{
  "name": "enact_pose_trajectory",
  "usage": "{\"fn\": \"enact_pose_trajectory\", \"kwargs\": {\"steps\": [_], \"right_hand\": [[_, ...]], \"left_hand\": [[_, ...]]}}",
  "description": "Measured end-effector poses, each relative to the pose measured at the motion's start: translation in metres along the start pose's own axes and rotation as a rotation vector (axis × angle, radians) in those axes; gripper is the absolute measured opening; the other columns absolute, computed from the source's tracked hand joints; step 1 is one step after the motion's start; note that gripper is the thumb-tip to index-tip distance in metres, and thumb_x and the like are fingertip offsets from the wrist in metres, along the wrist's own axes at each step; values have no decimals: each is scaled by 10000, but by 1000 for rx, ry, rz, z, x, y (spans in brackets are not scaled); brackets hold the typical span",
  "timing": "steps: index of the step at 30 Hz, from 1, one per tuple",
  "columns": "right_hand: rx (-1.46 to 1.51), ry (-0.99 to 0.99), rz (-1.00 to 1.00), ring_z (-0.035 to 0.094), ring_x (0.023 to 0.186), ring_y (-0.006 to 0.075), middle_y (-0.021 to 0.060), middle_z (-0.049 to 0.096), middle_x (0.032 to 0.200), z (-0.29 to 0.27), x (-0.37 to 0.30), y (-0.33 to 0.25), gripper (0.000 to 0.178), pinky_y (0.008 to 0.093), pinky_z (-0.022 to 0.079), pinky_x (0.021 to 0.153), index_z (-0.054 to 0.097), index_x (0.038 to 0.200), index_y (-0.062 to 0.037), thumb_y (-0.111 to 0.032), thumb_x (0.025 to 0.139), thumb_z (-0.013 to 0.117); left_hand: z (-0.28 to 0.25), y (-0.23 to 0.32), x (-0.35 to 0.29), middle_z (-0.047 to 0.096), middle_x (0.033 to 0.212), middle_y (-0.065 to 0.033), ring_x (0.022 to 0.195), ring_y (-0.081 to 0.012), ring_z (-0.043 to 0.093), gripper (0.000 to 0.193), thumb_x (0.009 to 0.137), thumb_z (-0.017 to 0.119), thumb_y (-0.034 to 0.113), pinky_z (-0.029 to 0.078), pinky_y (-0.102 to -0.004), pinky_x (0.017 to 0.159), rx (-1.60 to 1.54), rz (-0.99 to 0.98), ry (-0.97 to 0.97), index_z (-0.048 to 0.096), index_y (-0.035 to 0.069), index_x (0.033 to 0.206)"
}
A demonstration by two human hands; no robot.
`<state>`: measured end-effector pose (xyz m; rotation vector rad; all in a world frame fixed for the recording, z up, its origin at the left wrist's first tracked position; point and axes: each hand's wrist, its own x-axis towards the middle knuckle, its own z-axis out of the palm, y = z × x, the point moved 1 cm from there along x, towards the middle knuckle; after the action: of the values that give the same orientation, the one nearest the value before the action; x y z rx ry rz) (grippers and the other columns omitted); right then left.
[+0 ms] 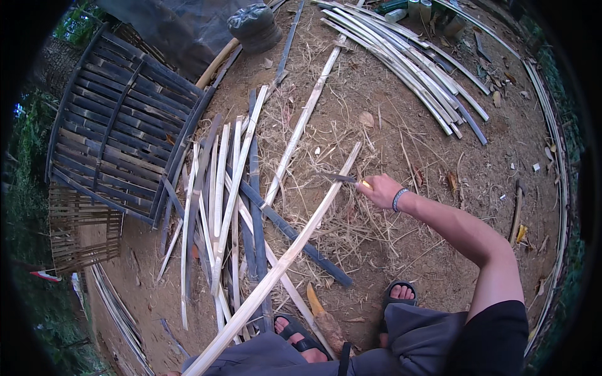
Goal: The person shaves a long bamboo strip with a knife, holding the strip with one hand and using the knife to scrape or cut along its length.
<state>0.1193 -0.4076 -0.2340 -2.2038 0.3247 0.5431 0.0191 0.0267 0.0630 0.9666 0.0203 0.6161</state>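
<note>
My right hand (378, 190) is closed around the yellow handle of a knife (337, 178). The knife's dark blade lies across a pale split bamboo strip (276, 272), close to its far end. This strip slants over my lap from the lower left, its far end above the ground. At the bottom edge, beside the strip's near end, only a sliver of what looks like my left hand (171, 373) shows; its fingers are hidden. Thin curled bamboo shavings (351, 232) are scattered on the soil under the blade.
More bamboo strips (216, 188), pale and dark, are piled left of centre. Another bundle (414, 62) lies at the far right. A slatted dark bamboo panel (119, 119) stands at the left, near a filled plastic bag (254, 28). A curved wooden piece (323, 316) rests between my sandalled feet.
</note>
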Motion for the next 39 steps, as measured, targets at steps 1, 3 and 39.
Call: {"fn": "enact_pose_trajectory", "kwargs": {"steps": [1,3,39], "right_hand": [[-46,-44,-50,614,699,366,240,588,662,0,-7,-15,564,466,483,750,582,852,6,-497,930,340],[-87,-104,-194,608,721,392,255,596,685,17,-22,-28,554,482,471,773,585,863,7,-486,931,341],[19,166,277,617,586,237,178,587,604,-12,27,31,592,387,498,582,603,902,51,-490,929,366]], "left_hand": [[1,-1,1,258,424,35,339,-97,226,530,809,481,560,218,-228,372,12,15,-7,294,168,506],[0,1,0,252,429,37,348,-96,219,538,811,475,568,215,-229,377,22,-5,-24,280,172,504],[1,3,-11,333,440,14,341,-86,313,379,843,506,269,324,-215,379,-87,13,-487,338,132,533]]}}
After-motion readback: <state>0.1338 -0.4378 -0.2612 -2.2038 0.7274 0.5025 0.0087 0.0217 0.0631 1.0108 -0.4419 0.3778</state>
